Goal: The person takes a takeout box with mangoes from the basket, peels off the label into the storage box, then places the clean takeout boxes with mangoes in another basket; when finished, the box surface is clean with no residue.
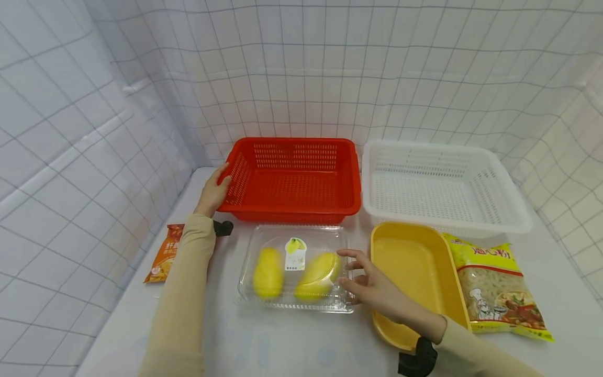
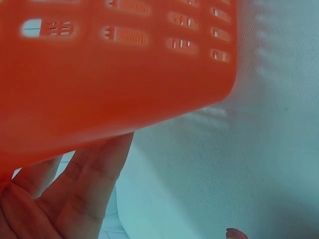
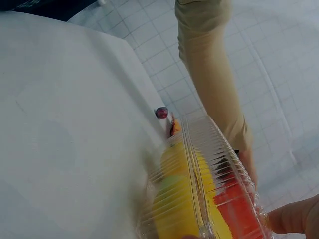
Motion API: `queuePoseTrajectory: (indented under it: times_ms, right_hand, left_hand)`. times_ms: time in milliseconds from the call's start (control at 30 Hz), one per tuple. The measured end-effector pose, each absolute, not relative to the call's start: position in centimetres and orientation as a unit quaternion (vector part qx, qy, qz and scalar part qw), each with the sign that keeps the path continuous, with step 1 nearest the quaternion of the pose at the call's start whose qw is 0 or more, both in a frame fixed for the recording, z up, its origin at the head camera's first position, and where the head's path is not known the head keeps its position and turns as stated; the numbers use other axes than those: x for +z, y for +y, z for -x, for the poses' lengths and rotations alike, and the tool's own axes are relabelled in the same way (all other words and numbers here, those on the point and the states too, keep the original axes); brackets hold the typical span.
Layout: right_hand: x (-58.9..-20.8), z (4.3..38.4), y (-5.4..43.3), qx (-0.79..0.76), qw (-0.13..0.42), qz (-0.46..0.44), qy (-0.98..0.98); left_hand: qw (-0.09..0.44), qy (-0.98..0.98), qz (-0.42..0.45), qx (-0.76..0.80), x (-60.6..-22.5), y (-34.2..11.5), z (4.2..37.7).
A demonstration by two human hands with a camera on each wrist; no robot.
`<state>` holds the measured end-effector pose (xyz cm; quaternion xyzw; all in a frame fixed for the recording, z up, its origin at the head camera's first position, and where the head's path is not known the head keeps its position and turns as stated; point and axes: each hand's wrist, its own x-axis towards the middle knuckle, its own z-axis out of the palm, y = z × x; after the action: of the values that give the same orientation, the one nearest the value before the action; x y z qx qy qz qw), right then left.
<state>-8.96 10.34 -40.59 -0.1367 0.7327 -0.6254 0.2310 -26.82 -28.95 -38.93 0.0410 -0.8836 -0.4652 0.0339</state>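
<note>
My left hand [image 1: 214, 193] grips the left rim of a red slotted plastic basket [image 1: 292, 216]. In the left wrist view its fingers [image 2: 92, 186] lie up against the basket's red wall [image 2: 99, 89]. A clear lidded plastic box [image 1: 252, 246] with two yellow mangoes [image 1: 268, 273] inside lies in front of the basket, a label [image 1: 295, 254] on its lid. At the box's right edge, my right hand [image 1: 372, 288] holds it with bent fingers. The right wrist view has one digit [image 3: 291, 218] at the lid's edge, with the rest of that hand mostly out of frame.
Right of the red basket stands a white slotted basket [image 1: 515, 220]. A yellow tray [image 1: 410, 272] lies beneath my right forearm, beside a noodle bag [image 1: 499, 293]. An orange snack packet [image 1: 165, 256] lies left of my left forearm. Grid-patterned cloth walls [image 1: 301, 68] enclose the table.
</note>
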Motion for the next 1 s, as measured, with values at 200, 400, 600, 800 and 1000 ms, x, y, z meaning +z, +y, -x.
queuePoseTrajectory:
  times_ms: [200,400,600,800,1000]
  right_hand:
    - [-40.5,8.9,10.1,-0.596,0.248,0.128,0.753]
    - [-40.1,8.7,10.1,-0.563,0.248,0.125,0.779]
    - [-40.0,8.8,10.0,-0.564,0.248,0.131,0.777]
    - [-40.1,8.9,9.9,-0.562,0.258,0.12,0.777]
    - [-40.1,8.6,10.1,-0.556,0.263,0.127,0.778]
  left_hand:
    - [0.037,-0.885,-0.037,-0.463,-38.8,-28.9,26.9]
    - [0.038,-0.886,-0.04,-0.461,-39.0,-29.0,26.9]
    - [0.058,-0.892,-0.072,-0.443,-39.1,-29.2,26.6]
    - [0.171,-0.888,-0.149,-0.401,-39.4,-28.6,25.6]
    - [0.233,-0.847,-0.129,-0.461,-39.1,-27.3,22.0]
